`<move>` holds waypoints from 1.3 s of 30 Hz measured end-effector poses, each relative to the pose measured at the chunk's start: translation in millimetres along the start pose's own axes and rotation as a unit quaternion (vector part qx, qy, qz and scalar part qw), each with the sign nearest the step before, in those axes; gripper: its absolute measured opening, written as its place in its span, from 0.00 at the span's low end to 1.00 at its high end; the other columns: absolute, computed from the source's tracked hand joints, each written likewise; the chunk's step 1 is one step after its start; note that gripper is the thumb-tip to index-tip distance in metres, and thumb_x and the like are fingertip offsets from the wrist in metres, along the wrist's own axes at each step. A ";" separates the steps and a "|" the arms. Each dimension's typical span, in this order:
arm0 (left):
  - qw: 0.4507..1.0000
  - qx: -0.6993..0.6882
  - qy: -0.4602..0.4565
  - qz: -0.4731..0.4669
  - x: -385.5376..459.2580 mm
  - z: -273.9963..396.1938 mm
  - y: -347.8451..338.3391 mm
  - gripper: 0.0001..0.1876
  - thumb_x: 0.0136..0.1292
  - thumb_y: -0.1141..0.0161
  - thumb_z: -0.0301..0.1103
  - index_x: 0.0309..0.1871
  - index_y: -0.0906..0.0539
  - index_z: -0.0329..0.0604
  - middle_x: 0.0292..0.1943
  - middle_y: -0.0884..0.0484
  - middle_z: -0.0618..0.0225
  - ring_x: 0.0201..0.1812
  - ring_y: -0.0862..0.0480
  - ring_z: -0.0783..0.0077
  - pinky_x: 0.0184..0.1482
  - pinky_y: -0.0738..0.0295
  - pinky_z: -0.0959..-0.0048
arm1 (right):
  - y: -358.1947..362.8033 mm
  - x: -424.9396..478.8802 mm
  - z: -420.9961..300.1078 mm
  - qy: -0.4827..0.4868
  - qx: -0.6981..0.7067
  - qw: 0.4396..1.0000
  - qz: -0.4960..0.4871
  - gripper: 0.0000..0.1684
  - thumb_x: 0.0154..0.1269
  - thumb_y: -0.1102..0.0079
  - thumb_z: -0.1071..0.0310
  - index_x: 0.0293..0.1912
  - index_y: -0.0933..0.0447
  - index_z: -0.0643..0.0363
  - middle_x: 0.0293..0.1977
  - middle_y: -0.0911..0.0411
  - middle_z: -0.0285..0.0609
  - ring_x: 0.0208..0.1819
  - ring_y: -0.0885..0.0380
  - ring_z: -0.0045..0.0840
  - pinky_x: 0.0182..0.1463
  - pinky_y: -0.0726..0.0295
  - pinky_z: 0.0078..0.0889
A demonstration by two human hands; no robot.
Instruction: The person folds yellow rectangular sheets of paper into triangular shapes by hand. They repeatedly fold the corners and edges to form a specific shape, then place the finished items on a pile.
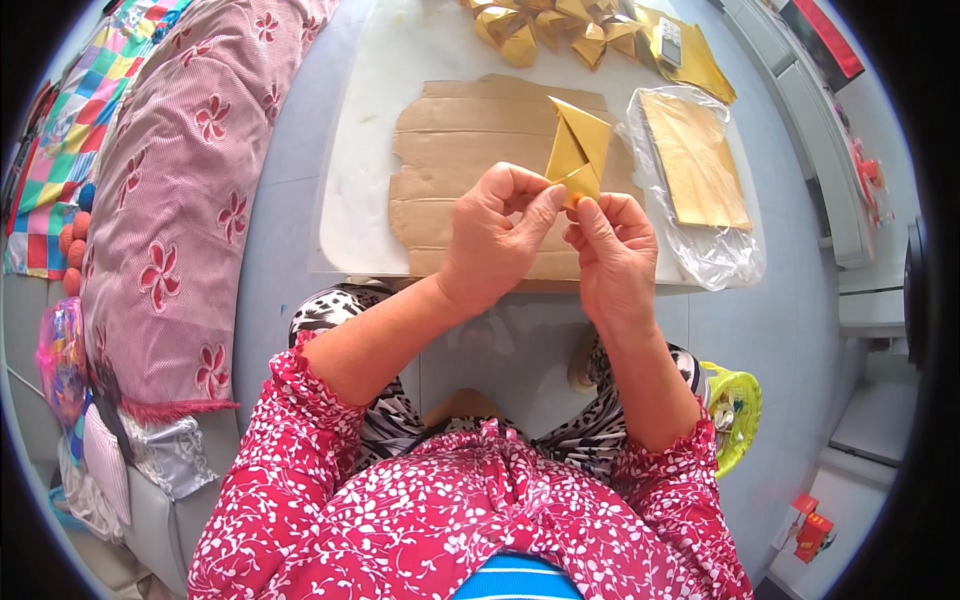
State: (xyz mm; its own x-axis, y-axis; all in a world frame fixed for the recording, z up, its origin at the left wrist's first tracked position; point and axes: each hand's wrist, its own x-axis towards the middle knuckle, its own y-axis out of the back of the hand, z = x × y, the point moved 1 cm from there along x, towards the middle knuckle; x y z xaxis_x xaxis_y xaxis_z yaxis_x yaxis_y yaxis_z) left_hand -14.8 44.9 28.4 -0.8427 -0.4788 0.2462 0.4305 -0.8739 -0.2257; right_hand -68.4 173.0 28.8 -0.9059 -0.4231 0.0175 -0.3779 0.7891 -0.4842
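Observation:
Between my two hands a folded sheet of gold paper (581, 146) is held up over a flattened piece of brown cardboard (465, 165) on the white table (360, 195). My left hand (506, 232) pinches the paper's lower left edge between thumb and fingers. At its lower right corner, my right hand (616, 259) grips it the same way, with the fingers curled. The paper has slanted folds and a narrow gap between its flaps. Folded gold paper pieces (555, 26) lie in a pile at the table's far side.
A stack of gold-coloured sheets (697, 165) lies in a clear plastic bag at the table's right. Behind it, a remote control (668, 41) rests on gold paper (701, 56). A yellow-green basket (739, 420) stands on the floor to the right. A pink-covered sofa (187, 187) is at left.

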 end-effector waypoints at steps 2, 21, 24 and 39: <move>0.998 0.057 -0.037 0.001 -2.0 0.5 0.8 0.09 0.64 0.33 0.27 0.40 0.22 0.34 0.34 0.15 0.63 0.37 0.14 0.77 0.38 0.21 0.79 | 0.5 -0.4 0.0 -0.013 0.030 0.999 -0.010 0.06 0.69 0.37 0.70 0.42 0.23 0.61 0.36 0.19 0.37 0.35 0.24 0.16 0.41 0.25 0.19; 0.995 0.088 -0.030 -0.019 -8.3 4.8 0.3 0.22 0.63 0.34 0.21 0.56 0.33 0.34 0.40 0.15 0.58 0.44 0.15 0.73 0.48 0.21 0.77 | 2.9 -0.6 4.0 -0.002 0.082 0.996 -0.024 0.03 0.70 0.40 0.73 0.40 0.23 0.61 0.36 0.17 0.40 0.36 0.21 0.19 0.45 0.22 0.23; 0.993 0.110 -0.025 -0.017 -8.5 3.1 1.3 0.22 0.63 0.35 0.21 0.56 0.33 0.34 0.39 0.15 0.59 0.43 0.15 0.74 0.47 0.21 0.77 | 2.7 -1.2 3.7 -0.006 0.079 0.997 -0.023 0.03 0.70 0.40 0.72 0.40 0.23 0.62 0.35 0.18 0.40 0.36 0.21 0.19 0.45 0.23 0.23; 0.964 -0.062 0.242 -0.086 8.1 6.9 14.2 0.07 0.66 0.35 0.30 0.40 0.17 0.36 0.37 0.15 0.66 0.41 0.17 0.76 0.49 0.23 0.74 | 10.7 1.3 6.4 -0.019 -0.023 0.999 -0.019 0.04 0.67 0.37 0.73 0.39 0.20 0.63 0.36 0.18 0.35 0.38 0.22 0.15 0.46 0.25 0.19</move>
State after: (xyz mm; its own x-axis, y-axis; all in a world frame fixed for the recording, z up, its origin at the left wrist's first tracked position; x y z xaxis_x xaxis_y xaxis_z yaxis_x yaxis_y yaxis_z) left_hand -13.2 28.0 33.7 -0.9634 -0.2057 -0.1721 0.2540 -0.9056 -0.3395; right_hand -72.4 178.0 18.0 -0.8833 -0.4688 0.0023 -0.4210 0.7911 -0.4438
